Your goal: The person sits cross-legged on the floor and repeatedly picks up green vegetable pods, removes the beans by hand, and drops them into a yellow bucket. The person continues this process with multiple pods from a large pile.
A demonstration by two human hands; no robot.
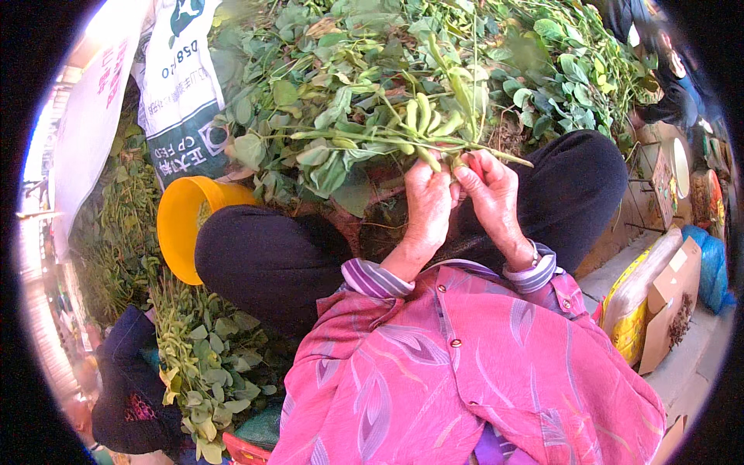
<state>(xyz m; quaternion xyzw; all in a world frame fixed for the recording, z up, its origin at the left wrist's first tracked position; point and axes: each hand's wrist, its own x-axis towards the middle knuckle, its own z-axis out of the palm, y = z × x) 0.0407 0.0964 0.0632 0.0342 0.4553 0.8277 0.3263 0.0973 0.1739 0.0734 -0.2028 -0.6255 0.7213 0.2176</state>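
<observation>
Both my hands meet in front of me, between my knees, at a green soybean plant stem (401, 139) with pods and leaves that lies crosswise. My left hand (429, 200) is closed on the plant, its fingertips by a hanging pod (429, 158). My right hand (491, 192) pinches the stem close beside it; something red shows between its fingers. A cluster of plump green pods (427, 116) stands just above the hands. Beyond them spreads a large heap of leafy soybean plants (349, 52). A yellow plastic bucket (174, 232), tilted, with some green contents, is beside my left knee.
A white and green woven feed sack (183, 87) bearing writing lies at the upper left. More soybean plants (215, 360) lie at the lower left, beside another person's dark-clothed leg (128, 395). At the right are a cardboard box (671, 302), a yellow package (628, 308) and another person (677, 75).
</observation>
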